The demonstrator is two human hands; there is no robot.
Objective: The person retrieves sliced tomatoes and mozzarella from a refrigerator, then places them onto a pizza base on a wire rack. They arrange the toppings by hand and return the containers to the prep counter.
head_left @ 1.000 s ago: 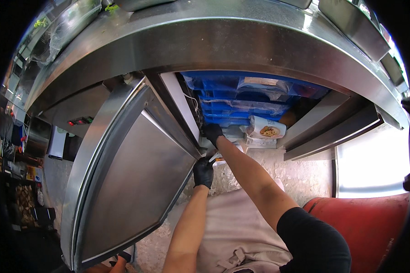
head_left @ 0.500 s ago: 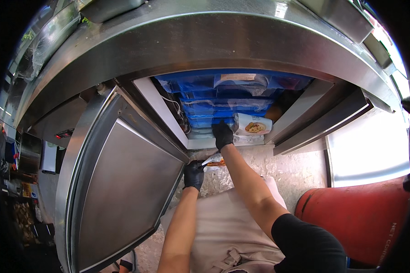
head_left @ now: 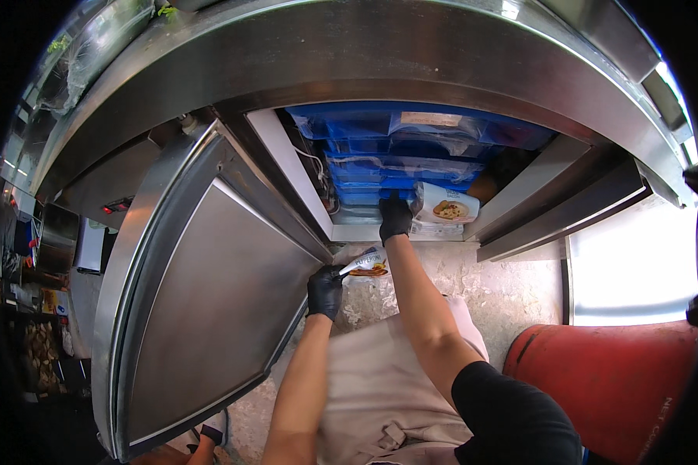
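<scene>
1. The person stands before an open stainless-steel under-counter fridge [head_left: 380, 70], its brushed metal door [head_left: 209, 310] swung wide to their left.

2. Their left hand [head_left: 325, 291], in a black glove, is clamped on a small white printed food packet [head_left: 367, 264], held low in front of the cabinet and above the speckled stone floor [head_left: 512, 287], outside the fridge.

3. Their right hand [head_left: 395, 217], also in a black glove, reaches to the front edge of the lower shelf and rests just beside a white food pouch with a picture on its face [head_left: 447, 208]. The fingers curl downward, but I cannot tell whether they grip anything or only press on the shelf lip.

4. The two hands are apart, the right inside the opening and the left below and outside it.

5. Behind the pouch, blue plastic crates wrapped in clear film [head_left: 403, 147] fill the shelves in stacked rows.

6. As I judge it, the work stands midway: one packet is out and in hand, a second sits at the shelf edge not yet lifted, and the door is open, so handling at the shelf and closing up look to be left.

7. A red rounded container [head_left: 605, 380] stands on the floor at the person's right.
</scene>
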